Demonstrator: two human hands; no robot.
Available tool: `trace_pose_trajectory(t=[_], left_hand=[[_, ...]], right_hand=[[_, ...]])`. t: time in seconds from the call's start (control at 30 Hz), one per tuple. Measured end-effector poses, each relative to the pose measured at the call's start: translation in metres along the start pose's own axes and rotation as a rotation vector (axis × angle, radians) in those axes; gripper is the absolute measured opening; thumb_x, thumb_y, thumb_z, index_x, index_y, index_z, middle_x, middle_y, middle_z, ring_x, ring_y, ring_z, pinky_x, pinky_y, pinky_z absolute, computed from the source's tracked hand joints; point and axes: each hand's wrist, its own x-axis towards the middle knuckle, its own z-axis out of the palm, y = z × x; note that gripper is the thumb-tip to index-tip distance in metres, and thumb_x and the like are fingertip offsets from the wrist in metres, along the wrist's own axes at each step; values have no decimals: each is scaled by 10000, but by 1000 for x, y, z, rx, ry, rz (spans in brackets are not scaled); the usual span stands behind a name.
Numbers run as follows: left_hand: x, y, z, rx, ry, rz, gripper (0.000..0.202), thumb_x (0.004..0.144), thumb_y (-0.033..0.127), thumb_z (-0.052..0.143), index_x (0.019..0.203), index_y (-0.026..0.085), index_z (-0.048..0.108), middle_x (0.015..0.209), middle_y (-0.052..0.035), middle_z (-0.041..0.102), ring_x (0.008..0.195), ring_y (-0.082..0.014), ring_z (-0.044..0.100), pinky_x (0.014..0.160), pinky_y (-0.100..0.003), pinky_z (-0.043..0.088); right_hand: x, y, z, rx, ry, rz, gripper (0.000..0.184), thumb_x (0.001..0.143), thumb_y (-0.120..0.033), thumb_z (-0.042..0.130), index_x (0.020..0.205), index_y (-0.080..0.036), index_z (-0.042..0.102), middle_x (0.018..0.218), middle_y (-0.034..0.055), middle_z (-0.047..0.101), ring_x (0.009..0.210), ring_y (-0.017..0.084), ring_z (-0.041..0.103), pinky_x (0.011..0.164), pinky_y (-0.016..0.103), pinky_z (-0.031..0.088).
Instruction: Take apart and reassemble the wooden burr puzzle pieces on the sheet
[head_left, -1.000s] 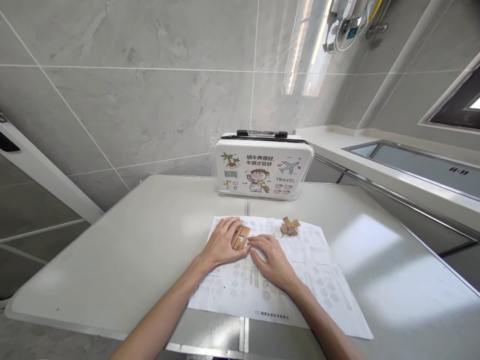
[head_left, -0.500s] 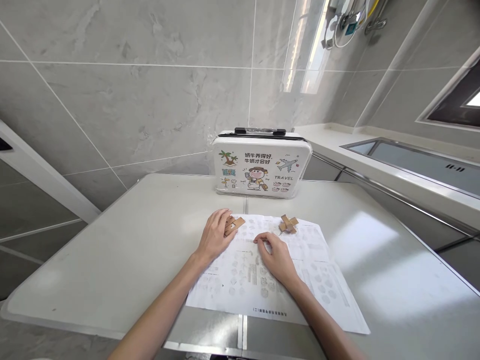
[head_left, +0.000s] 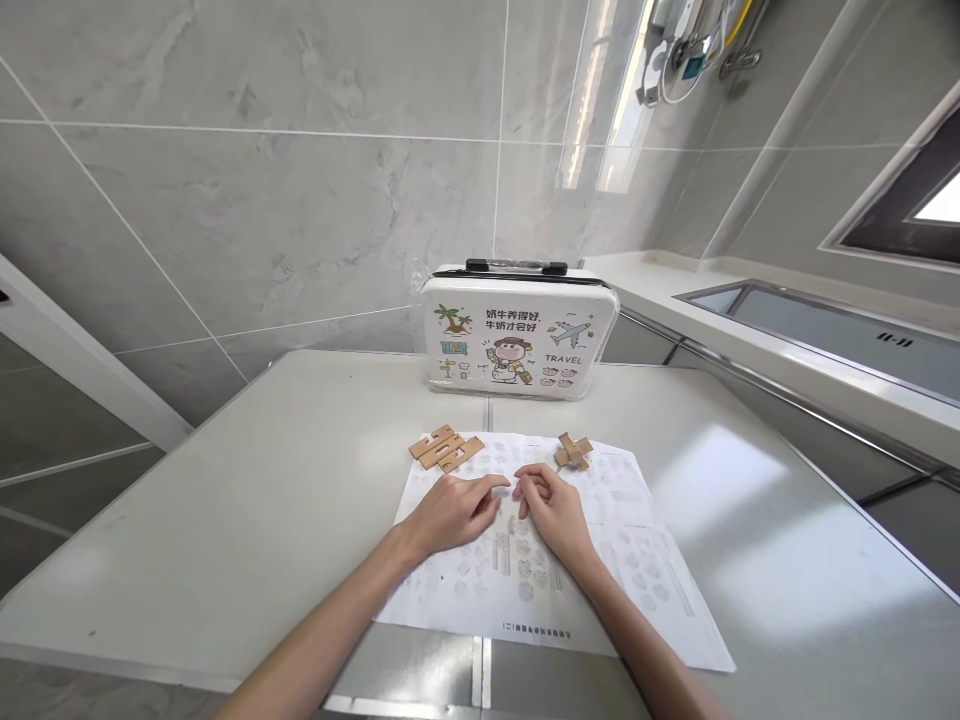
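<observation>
My left hand (head_left: 459, 512) rests over the printed sheet (head_left: 630, 620), its index finger stretched to the right and the thumb lower down. Nothing shows in it. Close by on the right, my right hand (head_left: 553, 512) lies on the paper with its fingers loosely curled in and no object visible between them. The fingertips of both hands are a small gap apart. Beyond the left hand, several flat notched wooden puzzle pieces (head_left: 445, 449) lie side by side at the sheet's upper left corner. An interlocked wooden burr puzzle (head_left: 574, 452) sits past the right hand.
A white cartoon-printed case (head_left: 521, 340) with a black handle stands at the table's back, in clear wrapping. The pale folding table (head_left: 247, 500) has a seam down its middle. To the right runs a counter with a sink (head_left: 832, 330); a tiled wall rises behind.
My left hand has let go of the flat wooden pieces and come down and right, beside my right hand. The pieces are now uncovered. My right hand has barely moved.
</observation>
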Motion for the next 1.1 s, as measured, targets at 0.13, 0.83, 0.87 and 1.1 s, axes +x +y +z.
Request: trace_pose_trajectory(t=[0.13,0.83,0.87,1.1], left_hand=[[0,2,1,4,-22,-7,316,1020,205,486,1323,239,570,719,37,689,610,-140,659,585,-246,423],[2,1,-2,34,-32,-29,246,1013,216,490,1227,243,607,692,41,672,595,-142,641,584,-249,408],[2,1,-1,34,-30,-29,245,1012,217,491,1226,243,607,693,40,674,596,-142,643,585,-249,409],[2,1,-1,48,-23,-23,227,1012,225,487,1200,245,614,689,35,679,590,-150,647,577,-258,413]], right_hand=[[2,2,-1,45,12,43,336,943,-545,595,973,-214,648,741,17,699,538,164,620,571,292,486],[2,-3,-3,23,-6,34,160,895,-304,485,749,-248,517,606,-29,646,524,168,588,613,291,471],[2,-3,-3,21,-4,36,168,893,-299,475,736,-250,509,592,-33,639,518,168,580,617,291,468],[2,-5,-3,19,-9,49,261,864,-261,417,619,-246,508,556,-25,599,490,153,503,583,278,421]])
